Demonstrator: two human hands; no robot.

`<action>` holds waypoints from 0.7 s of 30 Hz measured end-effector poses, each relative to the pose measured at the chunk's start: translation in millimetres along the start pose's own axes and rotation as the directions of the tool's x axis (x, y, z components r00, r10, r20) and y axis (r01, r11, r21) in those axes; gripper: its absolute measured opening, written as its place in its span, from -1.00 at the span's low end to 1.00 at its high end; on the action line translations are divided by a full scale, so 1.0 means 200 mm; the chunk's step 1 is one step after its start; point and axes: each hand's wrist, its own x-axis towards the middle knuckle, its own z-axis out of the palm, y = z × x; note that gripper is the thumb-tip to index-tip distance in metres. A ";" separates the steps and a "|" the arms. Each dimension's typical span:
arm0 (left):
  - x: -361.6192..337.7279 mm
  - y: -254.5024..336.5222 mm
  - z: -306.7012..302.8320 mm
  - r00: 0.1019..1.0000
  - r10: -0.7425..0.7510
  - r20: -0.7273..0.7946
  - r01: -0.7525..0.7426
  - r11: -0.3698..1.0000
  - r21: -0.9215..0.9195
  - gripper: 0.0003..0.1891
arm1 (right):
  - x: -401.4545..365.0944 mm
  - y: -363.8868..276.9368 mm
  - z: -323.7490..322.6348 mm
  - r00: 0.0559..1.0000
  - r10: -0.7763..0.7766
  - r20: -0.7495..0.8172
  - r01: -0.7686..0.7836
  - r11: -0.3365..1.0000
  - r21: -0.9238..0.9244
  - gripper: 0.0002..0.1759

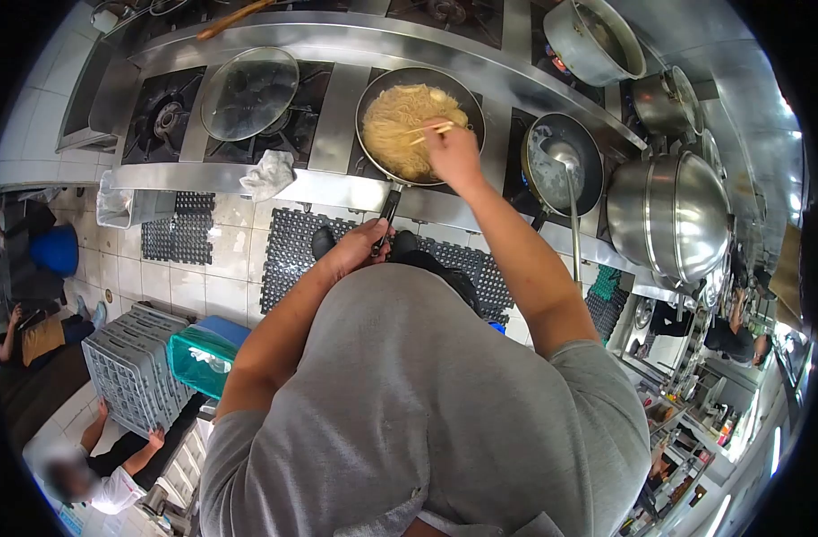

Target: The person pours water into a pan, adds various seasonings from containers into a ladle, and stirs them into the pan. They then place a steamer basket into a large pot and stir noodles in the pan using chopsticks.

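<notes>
A dark frying pan [364,100] full of pale noodles [400,121] sits on the stove. My left hand [362,247] is wrapped round the pan's black handle [391,208], near its end. Over the right side of the noodles, my right hand [453,154] is closed on light wooden chopsticks [427,132], whose tips reach into the noodles. To the right stands a second dark pan [591,166] with cloudy liquid and a metal ladle [565,157] resting in it. A glass lid [250,94] lies over a burner to the left.
A crumpled cloth [269,175] hangs on the stove's front edge. Large steel pots [668,215] stand at the right, another pot [597,40] behind. At lower left a person [113,488] holds stacked grey racks [136,367]; other people are at far left and right.
</notes>
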 end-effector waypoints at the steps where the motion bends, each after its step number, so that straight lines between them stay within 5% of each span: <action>1: 0.00 0.00 0.00 1.000 0.005 0.000 -0.005 1.000 0.011 -0.58 | 0.01 0.04 -0.06 0.998 -0.062 -0.009 0.059 0.986 -0.156 -0.79; 3: -0.02 0.00 0.01 1.000 0.009 -0.004 -0.009 1.000 0.007 -0.59 | 0.05 0.14 -0.09 0.981 -0.048 -0.190 0.040 0.998 -0.046 -0.79; 5: -0.04 0.02 0.03 1.000 -0.003 -0.005 0.003 0.999 0.032 -0.58 | 0.01 0.16 -0.06 0.951 -0.238 -0.196 0.214 0.968 -0.134 -0.79; 8: -0.03 0.02 0.02 1.000 -0.003 -0.001 0.003 1.000 0.022 -0.57 | -0.13 -0.01 -0.01 0.905 -0.388 0.176 0.405 0.911 -0.071 -0.78; 12: -0.02 0.00 0.02 1.000 0.003 -0.001 -0.003 0.999 0.035 -0.56 | 0.08 0.08 -0.07 0.969 -0.234 -0.083 0.221 0.966 -0.136 -0.76; 15: -0.01 0.00 0.00 1.000 0.002 0.001 -0.002 0.997 0.073 -0.54 | 0.06 0.09 -0.01 0.998 -0.063 0.009 0.064 0.971 -0.231 -0.76; 17: 0.02 -0.02 -0.02 0.999 0.020 0.035 -0.024 0.994 0.109 -0.58 | -0.05 0.01 0.05 0.891 -0.422 0.170 0.437 0.898 -0.060 -0.77; 19: 0.01 -0.01 0.00 1.000 0.013 0.012 -0.015 0.994 0.105 -0.58 | -0.02 -0.03 0.05 0.837 -0.459 0.298 0.475 0.880 0.020 -0.77; 21: -0.01 -0.01 0.02 0.999 -0.004 -0.034 0.006 0.998 0.057 -0.58 | 0.08 0.05 0.06 0.953 -0.294 0.075 0.301 0.946 -0.117 -0.77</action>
